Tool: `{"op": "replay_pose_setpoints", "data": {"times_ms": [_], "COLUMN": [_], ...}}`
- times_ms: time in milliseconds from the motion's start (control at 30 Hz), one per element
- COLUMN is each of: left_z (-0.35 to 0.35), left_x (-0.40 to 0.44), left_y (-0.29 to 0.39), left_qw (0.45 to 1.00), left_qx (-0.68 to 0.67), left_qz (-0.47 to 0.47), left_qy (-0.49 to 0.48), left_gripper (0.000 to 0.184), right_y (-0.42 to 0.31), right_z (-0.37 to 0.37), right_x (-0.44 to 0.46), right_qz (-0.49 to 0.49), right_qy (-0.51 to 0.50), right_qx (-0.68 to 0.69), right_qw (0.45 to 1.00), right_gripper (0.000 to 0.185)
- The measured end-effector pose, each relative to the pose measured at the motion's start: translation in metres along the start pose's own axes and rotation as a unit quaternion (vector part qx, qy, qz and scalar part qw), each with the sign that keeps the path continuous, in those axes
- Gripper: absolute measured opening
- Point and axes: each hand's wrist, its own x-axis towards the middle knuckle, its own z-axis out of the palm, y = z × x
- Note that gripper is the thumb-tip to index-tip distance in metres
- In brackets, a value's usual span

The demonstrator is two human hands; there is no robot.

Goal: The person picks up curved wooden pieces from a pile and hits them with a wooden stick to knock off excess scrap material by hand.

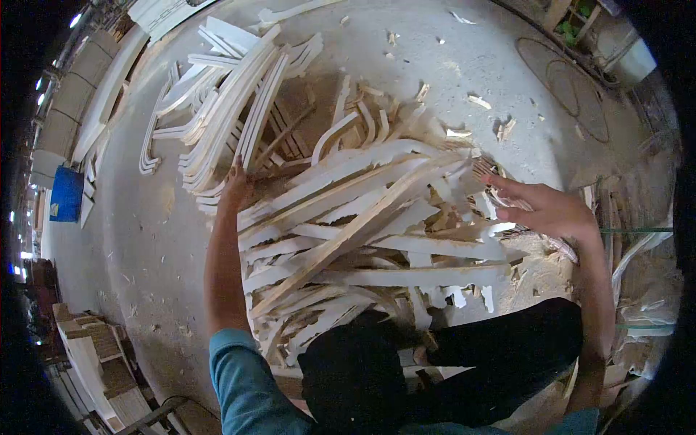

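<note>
Between my arms lies a heap of curved wooden offcuts (406, 278), pale-faced with ragged edges, piled crosswise on the floor. My left hand (239, 187) is at the heap's far left side, where it meets a stack of bent wooden strips (232, 98). One of its digits points up against the strips; the others are in shadow, and the hand looks spread. At the heap's right side, my right hand (544, 208) is open, fingers stretched toward the offcuts with nothing in them. Whether its fingertips touch any piece, I cannot tell.
Wood scraps (478, 101) and shavings are scattered over the grey floor (167, 246). A cable (573, 109) loops at the upper right. A blue container (67, 193) stands at the left, and stacked boards (90, 362) are at the lower left. My dark-clothed legs (507, 344) are close to the heap.
</note>
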Motion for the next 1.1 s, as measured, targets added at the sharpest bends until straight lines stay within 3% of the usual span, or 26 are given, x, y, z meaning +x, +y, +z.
{"op": "replay_pose_setpoints", "data": {"times_ms": [67, 167, 233, 267, 333, 400, 467, 567, 600, 700, 733, 767, 800, 867, 967, 1000, 1100], "left_z": [0.025, 0.012, 0.021, 0.042, 0.030, 0.008, -0.010, -0.042, -0.059, -0.113, -0.118, -0.130, -0.172, -0.211, -0.269, -0.293, -0.326], "left_x": [0.010, -0.011, 0.001, 0.017, 0.024, 0.022, 0.025, 0.016, 0.018, 0.024, 0.027, 0.023, 0.003, -0.008, -0.043, -0.056, -0.121], "left_y": [-0.021, 0.010, -0.003, -0.045, -0.042, -0.026, -0.005, 0.027, 0.040, 0.079, 0.083, 0.083, 0.131, 0.165, 0.201, 0.218, 0.255], "left_qw": [0.983, 0.959, 0.962, 0.974, 0.978, 0.982, 0.989, 0.995, 0.994, 0.982, 0.962, 0.963, 0.937, 0.869, 0.898, 0.923, 0.909], "left_qx": [0.176, 0.274, 0.255, 0.225, 0.195, 0.130, 0.058, -0.057, -0.089, -0.145, -0.264, -0.262, -0.333, -0.459, -0.400, -0.320, -0.348], "left_qz": [0.008, 0.065, -0.053, -0.014, -0.051, -0.138, -0.138, -0.084, -0.068, -0.063, -0.035, -0.036, -0.075, -0.106, -0.121, -0.132, -0.164], "left_qy": [-0.055, 0.002, -0.079, 0.017, 0.058, -0.002, 0.006, 0.001, -0.009, -0.099, -0.056, -0.047, -0.076, -0.149, -0.139, -0.165, -0.162], "left_gripper": [0.097, 0.104, 0.101, 0.106, 0.115, 0.124, 0.116, 0.104, 0.101, 0.088, 0.059, 0.059, 0.055, 0.048, 0.046, 0.049, 0.057], "right_y": [0.010, 0.009, 0.010, 0.006, 0.027, 0.040, 0.031, 0.031, 0.037, 0.013, 0.014, 0.016, 0.014, 0.003, -0.016, -0.021, -0.023], "right_z": [0.002, 0.002, 0.002, 0.002, 0.011, 0.017, 0.012, 0.013, 0.016, 0.007, 0.006, 0.008, 0.007, 0.003, -0.005, -0.007, -0.008], "right_x": [0.001, -0.001, -0.001, 0.000, 0.005, 0.011, 0.006, 0.009, 0.010, -0.004, -0.006, -0.007, -0.007, -0.011, -0.020, -0.023, -0.019], "right_qz": [-0.012, 0.011, -0.005, -0.005, -0.020, -0.037, -0.025, -0.051, -0.058, -0.023, -0.029, -0.077, -0.126, -0.133, -0.152, -0.164, -0.206], "right_qy": [-0.007, -0.016, -0.007, -0.023, -0.023, -0.021, -0.042, -0.025, -0.004, -0.012, -0.009, 0.022, 0.052, 0.068, 0.108, 0.134, 0.145], "right_qx": [-0.011, -0.028, -0.010, -0.004, -0.001, -0.027, -0.075, -0.001, -0.041, -0.032, -0.036, -0.031, -0.024, -0.002, 0.030, 0.042, 0.135], "right_qw": [1.000, 0.999, 1.000, 1.000, 1.000, 0.999, 0.996, 0.998, 0.997, 0.999, 0.999, 0.996, 0.990, 0.989, 0.982, 0.976, 0.958], "right_gripper": [0.077, 0.076, 0.075, 0.074, 0.076, 0.075, 0.072, 0.076, 0.075, 0.074, 0.074, 0.074, 0.073, 0.071, 0.061, 0.054, 0.045]}}
